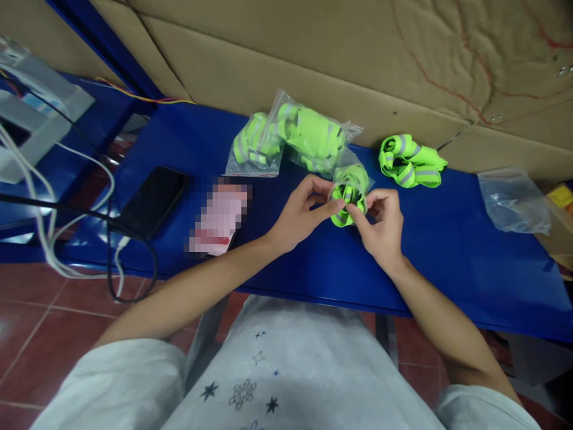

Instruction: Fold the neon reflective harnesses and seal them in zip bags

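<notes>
Between my two hands is a clear plastic bag (353, 174) with a folded neon-green reflective strap (342, 218) in its mouth, which faces me. My left hand (302, 209) pinches the left side of the bag's opening, its thumb on the strap. From the right, my right hand (382, 227) grips the other side, thumb and fingers closed near the strap's dark part. Just beyond lie bagged green straps (313, 134), with another bagged strap (255, 143) to their left. A loose bundle of green strap (409, 161) with grey reflective stripes rests at the back right.
On the blue table (286, 278), an empty clear bag (514, 200) lies at the right. A phone-like object (219, 218), blurred out, and a black power bank (150, 200) with cables sit at the left. Cardboard (268, 54) lines the back.
</notes>
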`<state>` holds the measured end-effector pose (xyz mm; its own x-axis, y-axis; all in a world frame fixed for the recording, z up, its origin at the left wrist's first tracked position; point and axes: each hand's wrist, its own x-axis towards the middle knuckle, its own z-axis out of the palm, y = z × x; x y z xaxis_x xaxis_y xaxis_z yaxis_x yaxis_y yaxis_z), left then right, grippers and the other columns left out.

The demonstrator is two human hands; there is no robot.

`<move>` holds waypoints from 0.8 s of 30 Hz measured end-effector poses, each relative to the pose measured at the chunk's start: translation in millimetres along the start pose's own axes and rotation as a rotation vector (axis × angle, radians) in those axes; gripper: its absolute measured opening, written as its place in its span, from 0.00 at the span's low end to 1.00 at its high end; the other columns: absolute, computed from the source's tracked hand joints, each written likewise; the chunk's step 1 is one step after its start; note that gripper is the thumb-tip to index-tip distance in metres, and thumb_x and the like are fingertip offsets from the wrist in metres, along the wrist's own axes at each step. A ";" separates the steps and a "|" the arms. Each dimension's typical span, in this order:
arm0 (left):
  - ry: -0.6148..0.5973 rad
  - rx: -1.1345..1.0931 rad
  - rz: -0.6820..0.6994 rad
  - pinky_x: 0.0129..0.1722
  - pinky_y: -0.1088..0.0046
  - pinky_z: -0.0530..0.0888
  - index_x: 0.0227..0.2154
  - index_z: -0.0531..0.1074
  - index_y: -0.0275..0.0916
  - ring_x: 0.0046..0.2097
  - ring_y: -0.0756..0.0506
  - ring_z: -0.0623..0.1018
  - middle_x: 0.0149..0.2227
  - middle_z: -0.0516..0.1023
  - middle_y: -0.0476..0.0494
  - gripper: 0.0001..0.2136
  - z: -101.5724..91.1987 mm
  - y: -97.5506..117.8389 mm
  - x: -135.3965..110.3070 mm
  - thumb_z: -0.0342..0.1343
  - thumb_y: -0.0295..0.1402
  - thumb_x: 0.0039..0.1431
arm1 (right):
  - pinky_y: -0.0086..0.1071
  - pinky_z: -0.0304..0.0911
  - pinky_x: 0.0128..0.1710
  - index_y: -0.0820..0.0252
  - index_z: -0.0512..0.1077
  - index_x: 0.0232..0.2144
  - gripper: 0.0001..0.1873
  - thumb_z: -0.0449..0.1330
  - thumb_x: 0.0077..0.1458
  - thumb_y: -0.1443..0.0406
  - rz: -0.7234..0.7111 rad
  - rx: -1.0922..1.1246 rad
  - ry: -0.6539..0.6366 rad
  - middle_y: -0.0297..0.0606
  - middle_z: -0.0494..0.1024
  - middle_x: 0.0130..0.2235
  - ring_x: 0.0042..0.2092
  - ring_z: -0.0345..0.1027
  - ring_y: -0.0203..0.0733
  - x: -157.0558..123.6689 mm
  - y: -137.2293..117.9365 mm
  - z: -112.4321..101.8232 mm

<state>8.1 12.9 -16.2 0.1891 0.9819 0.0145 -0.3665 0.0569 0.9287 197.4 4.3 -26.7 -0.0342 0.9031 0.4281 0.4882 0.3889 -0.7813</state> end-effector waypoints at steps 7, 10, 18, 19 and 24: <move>0.026 0.049 0.078 0.45 0.71 0.73 0.37 0.73 0.40 0.41 0.50 0.75 0.38 0.75 0.50 0.17 -0.9 -11.4 -0.4 0.75 0.34 0.49 | 0.35 0.66 0.36 0.54 0.64 0.39 0.16 0.67 0.60 0.55 -0.020 -0.043 0.006 0.32 0.67 0.35 0.36 0.65 0.38 4.1 2.3 -4.6; 0.101 0.067 0.080 0.40 0.73 0.72 0.36 0.73 0.40 0.37 0.51 0.74 0.34 0.73 0.51 0.17 -3.8 -14.4 2.6 0.75 0.35 0.49 | 0.37 0.70 0.40 0.54 0.64 0.45 0.23 0.71 0.55 0.56 -0.060 -0.098 -0.084 0.36 0.68 0.42 0.41 0.67 0.41 -0.1 -5.3 -5.0; 0.079 -0.041 -0.028 0.30 0.71 0.74 0.34 0.70 0.42 0.24 0.53 0.68 0.23 0.64 0.58 0.20 3.4 -8.0 -1.4 0.76 0.41 0.48 | 0.38 0.70 0.38 0.54 0.64 0.45 0.18 0.67 0.59 0.59 -0.073 -0.208 -0.074 0.38 0.68 0.42 0.41 0.68 0.43 0.3 -10.5 -7.8; 0.064 -0.040 -0.040 0.29 0.72 0.74 0.34 0.69 0.42 0.25 0.53 0.70 0.24 0.66 0.57 0.19 3.9 -8.0 -1.6 0.74 0.43 0.50 | 0.39 0.70 0.38 0.54 0.64 0.45 0.17 0.67 0.59 0.59 -0.081 -0.219 -0.069 0.39 0.68 0.42 0.41 0.68 0.43 1.8 -8.6 -9.0; 0.043 0.123 -0.010 0.32 0.73 0.74 0.32 0.67 0.41 0.30 0.51 0.75 0.29 0.72 0.52 0.18 -2.4 -13.5 1.8 0.68 0.48 0.58 | 0.38 0.70 0.39 0.55 0.66 0.45 0.16 0.67 0.58 0.61 -0.084 -0.176 -0.109 0.40 0.69 0.44 0.43 0.69 0.44 5.9 -3.4 -13.2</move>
<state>11.2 14.4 -29.6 0.1518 0.9884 -0.0082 -0.2496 0.0464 0.9672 207.0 5.9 -15.5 -0.1707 0.8868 0.4294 0.6243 0.4345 -0.6492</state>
